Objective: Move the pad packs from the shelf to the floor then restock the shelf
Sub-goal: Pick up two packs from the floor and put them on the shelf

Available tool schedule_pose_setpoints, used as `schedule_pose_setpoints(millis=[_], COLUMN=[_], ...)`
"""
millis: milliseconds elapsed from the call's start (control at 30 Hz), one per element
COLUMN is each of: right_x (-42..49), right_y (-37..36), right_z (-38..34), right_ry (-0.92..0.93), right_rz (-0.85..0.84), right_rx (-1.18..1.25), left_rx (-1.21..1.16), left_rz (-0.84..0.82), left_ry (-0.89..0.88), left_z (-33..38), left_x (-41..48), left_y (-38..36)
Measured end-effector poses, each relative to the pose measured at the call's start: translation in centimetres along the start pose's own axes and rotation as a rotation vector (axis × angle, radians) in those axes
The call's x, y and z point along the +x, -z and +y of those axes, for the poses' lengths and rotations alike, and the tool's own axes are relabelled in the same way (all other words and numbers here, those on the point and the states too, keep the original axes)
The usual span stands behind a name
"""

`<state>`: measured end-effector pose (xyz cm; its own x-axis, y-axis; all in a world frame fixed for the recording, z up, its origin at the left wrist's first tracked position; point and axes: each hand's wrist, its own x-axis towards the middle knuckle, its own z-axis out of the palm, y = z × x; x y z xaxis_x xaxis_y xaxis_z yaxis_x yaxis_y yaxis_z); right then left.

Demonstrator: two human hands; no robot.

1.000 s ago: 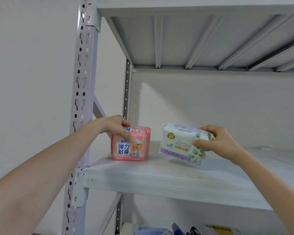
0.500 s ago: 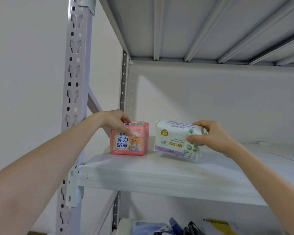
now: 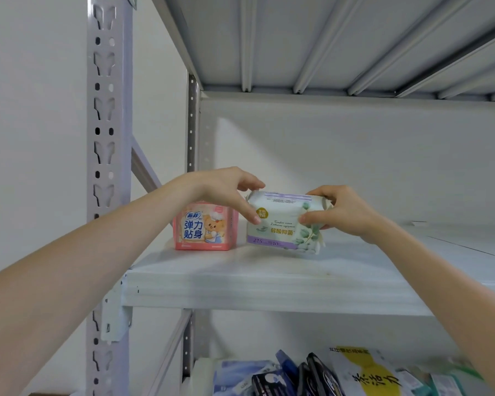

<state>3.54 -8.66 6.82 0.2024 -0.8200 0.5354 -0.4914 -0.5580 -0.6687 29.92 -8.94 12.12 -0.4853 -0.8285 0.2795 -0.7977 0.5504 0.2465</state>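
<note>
I see both hands on the white pad pack (image 3: 283,221), which sits on the shelf (image 3: 269,281) just right of the pink pad pack (image 3: 205,228). My left hand (image 3: 226,188) pinches its left end, fingers clamped; my right hand (image 3: 337,210) grips its right end. More packs (image 3: 312,375) lie on the shelf below.

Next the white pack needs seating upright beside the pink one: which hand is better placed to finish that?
Probably the right hand: it wraps the white pack's right end, thumb in front. The left hand only pinches its left corner, reaching over the pink pack.
</note>
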Motion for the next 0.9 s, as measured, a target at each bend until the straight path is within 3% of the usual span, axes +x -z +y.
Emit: schedule_pose_setpoints(millis=[467,900], right_x=[7.9,20.6], right_y=[1.4,-1.7], right_z=[1.7,6.2], right_ry=[-0.026,-0.081], right_rz=[-0.053,-0.222], right_rx=[-0.095,-0.231], left_rx=[0.114,0.229], left_rz=[0.006,-0.063], left_ry=[-0.014,0.139], left_z=[-1.4,-8.3], left_x=[8.0,17.5], left_y=[1.8,1.6])
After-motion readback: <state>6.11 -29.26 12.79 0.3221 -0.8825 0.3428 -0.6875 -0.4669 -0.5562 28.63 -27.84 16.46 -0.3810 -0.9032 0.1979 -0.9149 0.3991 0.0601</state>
